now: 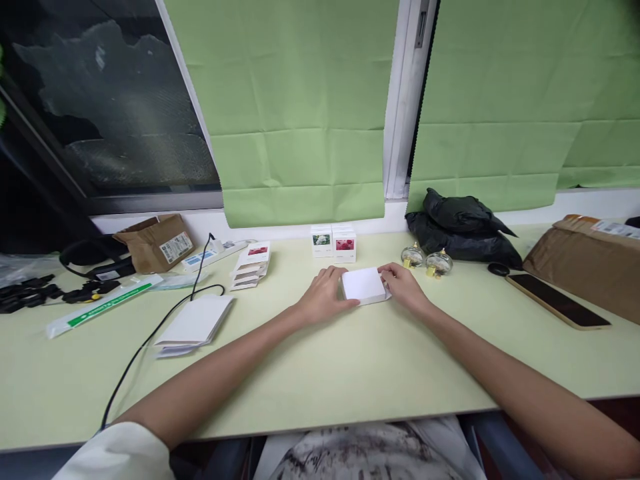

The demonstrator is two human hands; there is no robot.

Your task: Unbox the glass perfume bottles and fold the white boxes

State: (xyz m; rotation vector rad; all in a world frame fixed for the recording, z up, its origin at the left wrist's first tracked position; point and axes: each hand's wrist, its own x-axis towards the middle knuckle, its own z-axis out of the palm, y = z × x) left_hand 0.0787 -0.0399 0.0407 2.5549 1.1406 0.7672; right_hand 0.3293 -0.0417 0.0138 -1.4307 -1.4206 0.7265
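Observation:
A small white cardboard box [363, 285] lies on its side on the table, a blank face upward. My left hand [324, 295] grips its left end, thumb along the near edge and fingers behind. At the right end, my right hand [404, 287] is closed with its fingertips on the box's end, where a bit of flap shows. What exactly those fingertips pinch is partly hidden. Behind the box stand small white boxes with flower pictures, one with white flowers [322, 241] and one with red flowers [345, 244]. Two glass bottles with gold tops [413, 256] [439, 264] rest beyond my right hand.
Flattened white cartons [253, 265] and folded white sheets [197, 321] lie left, crossed by a black cable [150, 337]. A brown box [156, 243] stands farther back. On the right are black plastic bags [463, 230], a phone [557, 300] and a large brown parcel [587, 267].

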